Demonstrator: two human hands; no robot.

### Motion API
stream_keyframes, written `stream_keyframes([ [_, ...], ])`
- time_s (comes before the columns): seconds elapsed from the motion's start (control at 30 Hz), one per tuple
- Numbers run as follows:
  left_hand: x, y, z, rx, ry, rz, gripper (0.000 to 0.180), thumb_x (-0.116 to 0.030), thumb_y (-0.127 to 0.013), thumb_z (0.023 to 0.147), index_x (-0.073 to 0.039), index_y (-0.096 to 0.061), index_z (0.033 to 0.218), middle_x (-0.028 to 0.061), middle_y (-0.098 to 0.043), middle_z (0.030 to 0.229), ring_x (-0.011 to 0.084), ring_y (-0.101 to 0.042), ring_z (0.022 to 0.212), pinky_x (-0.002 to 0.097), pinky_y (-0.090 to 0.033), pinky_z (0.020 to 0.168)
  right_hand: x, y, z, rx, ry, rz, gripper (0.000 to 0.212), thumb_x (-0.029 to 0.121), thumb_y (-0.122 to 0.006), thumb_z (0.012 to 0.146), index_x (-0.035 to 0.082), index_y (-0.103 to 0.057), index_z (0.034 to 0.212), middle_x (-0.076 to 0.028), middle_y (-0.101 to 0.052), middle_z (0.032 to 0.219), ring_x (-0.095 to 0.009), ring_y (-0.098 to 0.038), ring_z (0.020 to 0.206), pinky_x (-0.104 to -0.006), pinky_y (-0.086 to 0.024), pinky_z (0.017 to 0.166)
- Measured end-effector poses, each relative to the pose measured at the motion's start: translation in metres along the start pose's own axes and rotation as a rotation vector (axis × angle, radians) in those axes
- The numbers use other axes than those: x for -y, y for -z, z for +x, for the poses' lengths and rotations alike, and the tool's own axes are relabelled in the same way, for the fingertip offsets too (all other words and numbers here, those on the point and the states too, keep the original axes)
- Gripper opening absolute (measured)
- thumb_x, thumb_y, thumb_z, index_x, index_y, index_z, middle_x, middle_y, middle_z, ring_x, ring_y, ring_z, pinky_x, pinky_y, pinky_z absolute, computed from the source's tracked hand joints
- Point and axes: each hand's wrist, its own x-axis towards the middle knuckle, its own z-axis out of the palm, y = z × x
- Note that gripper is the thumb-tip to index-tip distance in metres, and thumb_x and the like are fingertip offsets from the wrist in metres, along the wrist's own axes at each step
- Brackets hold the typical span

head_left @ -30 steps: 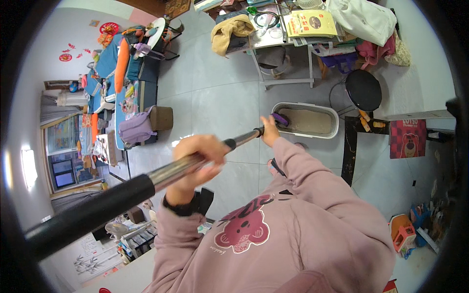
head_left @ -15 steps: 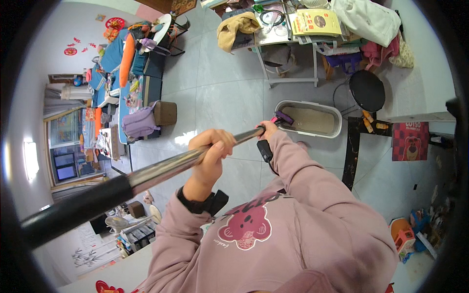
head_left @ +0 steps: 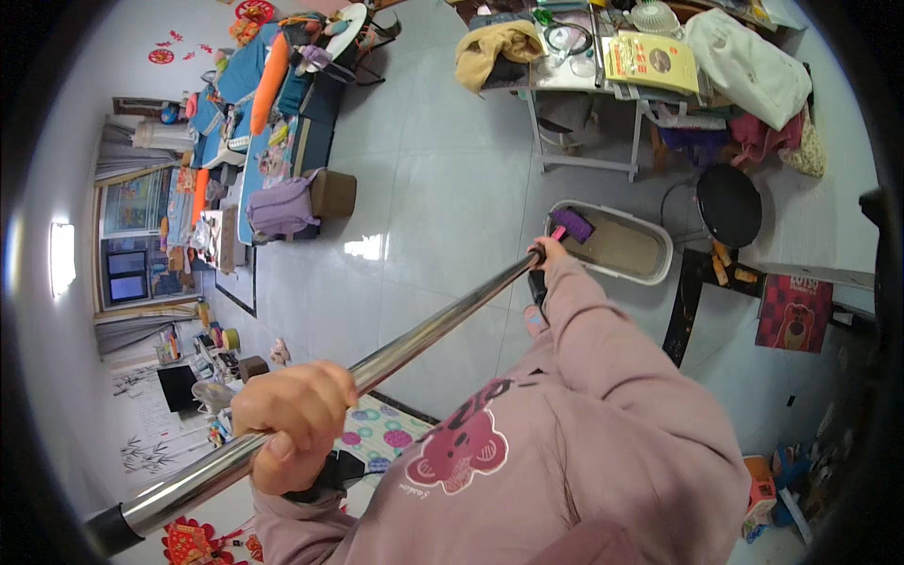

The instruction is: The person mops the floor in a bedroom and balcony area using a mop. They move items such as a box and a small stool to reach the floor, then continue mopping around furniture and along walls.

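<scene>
A mop's shiny metal pole [head_left: 443, 325] slants across the view, from a black grip [head_left: 111, 532] at the lower left to a purple mop head [head_left: 573, 224]. My left hand [head_left: 292, 424] is wrapped round the pole near the black grip. Farther down, close to the mop head, the fingers of my right hand [head_left: 553, 252] close round the same pole. The mop head is inside the left end of a long white tub [head_left: 664, 247] that contains greyish water; whether the head touches the water I cannot tell.
A white-legged table [head_left: 589, 162] piled with things stands beyond the tub. Right of the tub is a round black stool [head_left: 730, 205]. A lilac bag [head_left: 281, 207] and a brown bin [head_left: 333, 194] stand by the blue furniture at left. Grey tiles [head_left: 424, 198] cover the floor.
My left hand has moved down and left, nearer to me, and my hands are farther apart. The pole slants more steeply in view. More of the purple mop head shows at the tub.
</scene>
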Motion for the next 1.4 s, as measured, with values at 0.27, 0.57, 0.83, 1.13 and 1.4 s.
stream_keyframes([
  [0.27,-0.009,0.039,-0.038,-0.169,0.017,-0.074,0.022,-0.028,-0.064,0.085,-0.012,-0.049,0.085,0.0064,-0.058,0.074,0.0232,-0.058,0.077,0.0487,-0.041,0.095,-0.018,-0.035,-0.045,0.014,-0.068,0.206,0.017,0.004,-0.051,0.079,0.008,-0.044,0.064,-0.006,-0.047,0.059,-0.022,-0.048,0.055,-0.0377,-0.044,0.056],
  [0.57,-0.114,0.098,-0.098,-0.319,-0.251,-0.158,0.045,-0.017,-0.078,0.074,-0.010,-0.048,0.106,0.0056,-0.057,0.083,0.0196,-0.055,0.093,0.0341,-0.040,0.093,-0.034,-0.013,-0.037,0.022,-0.103,0.245,0.024,0.009,-0.058,0.090,0.011,-0.043,0.071,-0.001,-0.046,0.059,-0.018,-0.049,0.056,-0.0350,-0.045,0.058],
  [0.83,-0.159,0.158,-0.157,-0.464,-0.532,-0.152,0.023,-0.012,-0.069,0.082,-0.011,-0.046,0.082,0.0013,-0.050,0.062,0.0114,-0.048,0.058,0.0239,-0.044,0.063,-0.058,-0.020,-0.027,-0.022,-0.056,-0.134,0.022,0.004,-0.056,0.085,0.009,-0.042,0.070,-0.004,-0.045,0.060,-0.021,-0.047,0.053,-0.0359,-0.045,0.057],
  [1.13,-0.106,0.251,-0.271,-0.545,-0.665,-0.266,0.027,-0.007,-0.058,0.090,-0.012,-0.044,0.068,-0.0007,-0.044,0.048,0.0078,-0.043,0.034,0.0190,-0.045,0.039,-0.143,-0.072,-0.045,0.384,0.630,-1.225,0.012,0.011,-0.061,0.078,0.007,-0.051,0.084,0.001,-0.059,0.076,-0.015,-0.055,0.076,-0.0290,-0.050,0.080],
  [1.4,-0.019,0.249,-0.388,-0.976,-0.792,-0.260,0.023,-0.012,-0.050,0.089,-0.014,-0.035,0.072,-0.0028,-0.039,0.051,0.0056,-0.034,0.036,0.0199,-0.033,0.033,-0.272,-0.189,-0.051,0.035,-0.199,-0.184,0.025,0.008,-0.048,0.086,0.014,-0.039,0.063,0.004,-0.044,0.056,-0.012,-0.046,0.051,-0.0279,-0.043,0.055],
])
